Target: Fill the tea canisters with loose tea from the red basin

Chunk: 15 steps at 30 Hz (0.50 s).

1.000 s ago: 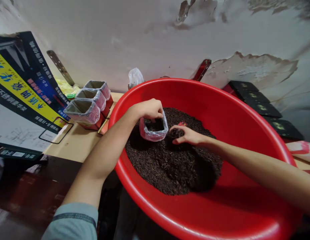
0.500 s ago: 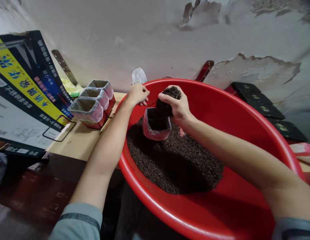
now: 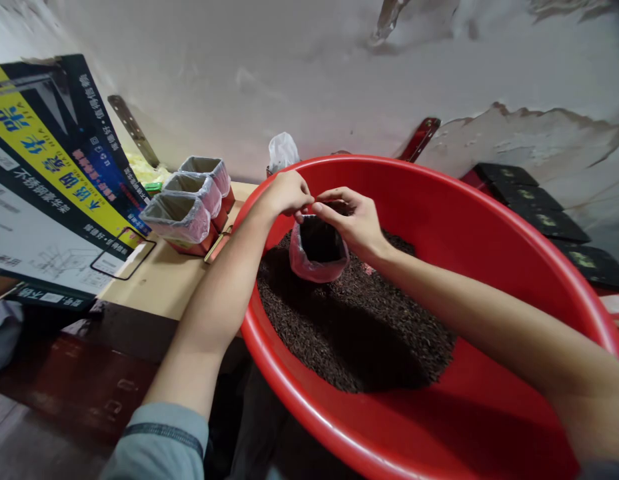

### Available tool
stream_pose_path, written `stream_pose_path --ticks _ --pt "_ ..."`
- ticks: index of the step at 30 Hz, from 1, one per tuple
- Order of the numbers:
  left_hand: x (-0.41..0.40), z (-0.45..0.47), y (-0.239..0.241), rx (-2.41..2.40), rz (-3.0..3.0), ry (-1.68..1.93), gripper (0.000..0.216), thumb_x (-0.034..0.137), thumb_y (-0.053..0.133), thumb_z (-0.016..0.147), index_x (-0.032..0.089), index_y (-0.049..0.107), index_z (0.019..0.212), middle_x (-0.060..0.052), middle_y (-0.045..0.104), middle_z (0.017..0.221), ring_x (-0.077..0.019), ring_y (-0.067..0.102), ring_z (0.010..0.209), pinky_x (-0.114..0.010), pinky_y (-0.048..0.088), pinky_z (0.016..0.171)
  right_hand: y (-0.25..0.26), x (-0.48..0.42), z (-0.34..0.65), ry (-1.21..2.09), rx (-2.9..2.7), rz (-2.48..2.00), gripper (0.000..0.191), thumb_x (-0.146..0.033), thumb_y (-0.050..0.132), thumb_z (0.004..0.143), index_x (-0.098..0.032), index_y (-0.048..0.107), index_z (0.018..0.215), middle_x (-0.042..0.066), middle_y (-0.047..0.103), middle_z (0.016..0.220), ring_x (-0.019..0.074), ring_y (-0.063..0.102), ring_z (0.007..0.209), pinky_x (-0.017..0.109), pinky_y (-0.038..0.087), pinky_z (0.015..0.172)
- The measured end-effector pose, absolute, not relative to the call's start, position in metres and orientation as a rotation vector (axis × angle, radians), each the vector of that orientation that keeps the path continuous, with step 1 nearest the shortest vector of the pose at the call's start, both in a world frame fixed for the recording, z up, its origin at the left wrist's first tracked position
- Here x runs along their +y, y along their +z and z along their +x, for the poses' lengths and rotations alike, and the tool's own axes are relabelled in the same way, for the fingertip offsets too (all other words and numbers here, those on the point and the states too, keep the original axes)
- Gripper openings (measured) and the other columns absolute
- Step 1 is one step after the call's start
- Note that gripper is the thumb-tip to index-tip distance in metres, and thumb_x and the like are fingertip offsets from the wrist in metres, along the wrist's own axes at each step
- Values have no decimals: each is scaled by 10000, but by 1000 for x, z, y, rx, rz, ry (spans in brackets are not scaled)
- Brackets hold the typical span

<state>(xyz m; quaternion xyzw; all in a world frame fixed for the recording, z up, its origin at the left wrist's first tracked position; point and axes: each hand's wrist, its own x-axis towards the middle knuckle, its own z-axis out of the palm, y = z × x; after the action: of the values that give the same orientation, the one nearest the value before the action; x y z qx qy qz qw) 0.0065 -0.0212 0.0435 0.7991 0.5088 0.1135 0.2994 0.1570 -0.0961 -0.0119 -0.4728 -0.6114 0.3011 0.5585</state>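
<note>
A lined box [image 3: 319, 272] with a clear plastic bag folded over its rim stands upright on loose dark tea leaves [image 3: 384, 333] in the red basin. Dark leaves show inside it. My left hand [image 3: 290, 193] is at the box's far left rim, its fingers curled into a pinch. Across the opening, my right hand [image 3: 360, 223] reaches in from the right, thumb and fingers drawn together, and its tips meet those of my left hand. Some dark material shows between right thumb and forefinger. What either pinch holds is too small to make out.
The wide red basin [image 3: 544, 273] fills the middle and right. Several bag-lined boxes [image 3: 182, 223] stand in a row on the wooden board [image 3: 159, 287] at left, beside a large printed carton [image 3: 54, 180]. Black packages [image 3: 539, 220] lie at right, near the peeling wall [image 3: 299, 73].
My right hand has let most of its handful of tea leaves fall into the lined box. Both hands have come together over the far rim. The view has shifted slightly.
</note>
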Motion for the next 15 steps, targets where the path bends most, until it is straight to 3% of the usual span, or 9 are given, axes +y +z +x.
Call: stream_pose_path --ticks 4,7,9,12,15 --pt "-40 22 46 1110 2305 -104 241 167 763 833 151 790 1073 -56 775 836 -162 743 766 -242 540 746 -17 -118 202 612 -1475 -1329 579 -679 805 715 -237 701 1073 69 733 1077 247 681 993 458 566 939" --pt "-56 43 39 1029 2571 -379 398 114 824 731 151 794 1126 -119 792 1019 -265 747 947 -324 562 831 -42 -142 242 715 -1564 -1665 693 -753 687 780 -248 647 1254 119 708 1209 306 676 1092 507 556 986" --pt "-63 56 31 1164 2739 -364 418 65 768 758 130 785 1170 -179 773 1121 -332 722 1056 -385 562 878 -67 -161 257 941 -1761 -1896 864 -798 660 752 -237 575 1404 172 642 1365 365 628 1234 529 516 1062" --pt "-68 65 24 1291 2803 -271 435 13 632 834 105 754 1242 -219 748 1190 -352 704 1107 -410 556 891 -100 -189 255 1098 -2193 -2088 1199 -792 753 627 -213 358 1600 224 395 1608 452 419 1457 571 423 1152" --pt "-70 60 27 1158 2745 -373 446 50 717 782 108 765 1222 -211 747 1186 -351 704 1091 -398 554 876 -113 -205 238 956 -2440 -2079 1248 -672 830 597 -175 306 1614 258 413 1557 496 458 1397 602 455 1086"
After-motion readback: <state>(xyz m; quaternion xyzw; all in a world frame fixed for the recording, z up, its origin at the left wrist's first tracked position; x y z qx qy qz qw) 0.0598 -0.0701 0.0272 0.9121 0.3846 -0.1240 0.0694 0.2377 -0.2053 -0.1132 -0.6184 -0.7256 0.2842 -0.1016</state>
